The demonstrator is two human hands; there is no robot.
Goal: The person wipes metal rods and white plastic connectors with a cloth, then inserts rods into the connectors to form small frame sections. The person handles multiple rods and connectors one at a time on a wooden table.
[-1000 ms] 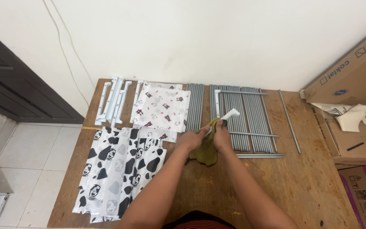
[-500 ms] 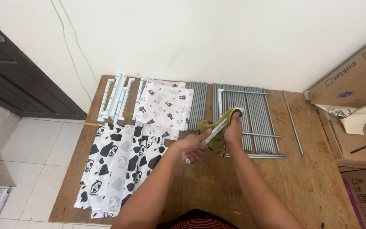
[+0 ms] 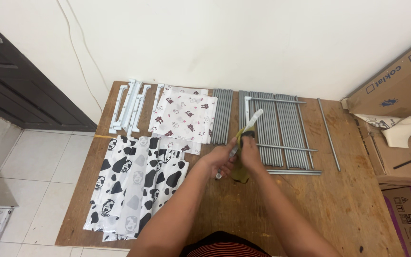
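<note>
Both my hands meet over the middle of a brown wooden board (image 3: 338, 204). My left hand (image 3: 218, 161) grips the lower end of a thin grey metal rod (image 3: 252, 122) that slants up to the right. My right hand (image 3: 250, 152) is closed around that rod through an olive-green cloth (image 3: 240, 174), which hangs below my fingers. The rod's upper tip sticks out above the cloth, over a row of grey metal rods (image 3: 277, 128) laid side by side.
White plastic brackets (image 3: 127, 105) lie at the far left. Beside them sits a white printed fabric (image 3: 184, 116), with black-and-white cow-print fabric (image 3: 134, 185) nearer me. A second bundle of rods (image 3: 222, 116) lies in the middle. Cardboard boxes (image 3: 396, 81) stand at the right.
My hands lifted the rod off the pile and drew it toward me. The cloth now wraps the rod's middle instead of lying on the board under my hands.
</note>
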